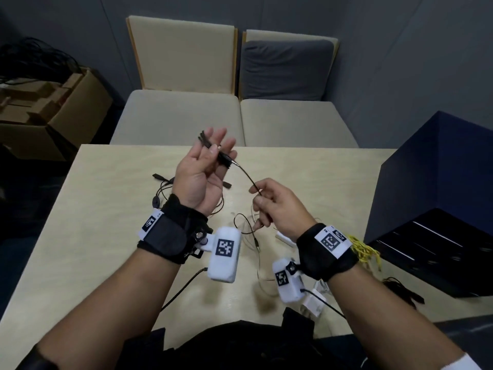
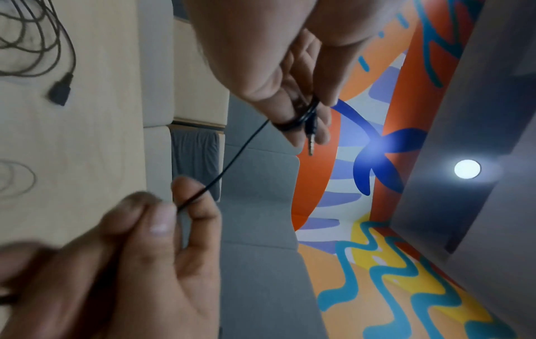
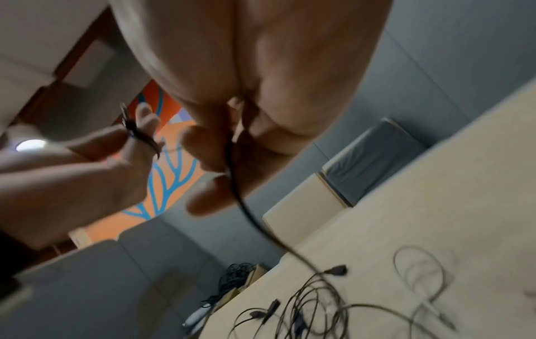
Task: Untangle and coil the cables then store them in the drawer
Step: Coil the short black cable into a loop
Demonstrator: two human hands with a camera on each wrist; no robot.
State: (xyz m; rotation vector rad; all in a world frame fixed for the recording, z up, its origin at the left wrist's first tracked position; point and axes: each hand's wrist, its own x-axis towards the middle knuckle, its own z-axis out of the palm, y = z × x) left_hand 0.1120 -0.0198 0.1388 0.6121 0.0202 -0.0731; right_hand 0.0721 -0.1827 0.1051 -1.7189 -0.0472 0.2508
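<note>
the task looks to be at an early stage, with the first cable only part coiled. the left hand (image 1: 202, 174) is raised palm-up above the table (image 1: 112, 236), and a thin black audio cable (image 1: 245, 175) is wound in a few tight turns round its fingers (image 2: 293, 107); the thumb presses the turns against them while the other fingers stand mostly straight and a little spread. a metal jack plug (image 2: 310, 143) hangs loose from the wound bundle. the right hand (image 1: 277, 206) pinches the same cable between thumb and forefinger, its other fingers curled, and the cable runs taut between the two hands before it drops toward the table.

what is left is, in my judgement, most of the job. a tangle of thin black cables (image 3: 304, 305) with small plugs lies on the table under the hands, a clear thin cable (image 3: 420, 273) lies in a loose loop beside it, and a yellow cable (image 1: 364, 249) shows in a bunch behind the right wrist. a white charger (image 1: 313, 303) sits near the table's near edge. none of these looks coiled. a dark blue cabinet (image 1: 437, 166) stands at the right with its drawer (image 1: 424, 252) pulled open; i cannot tell whether anything lies in it.

the held cable is thin, limp and glossy black, and its turns are small and close.
</note>
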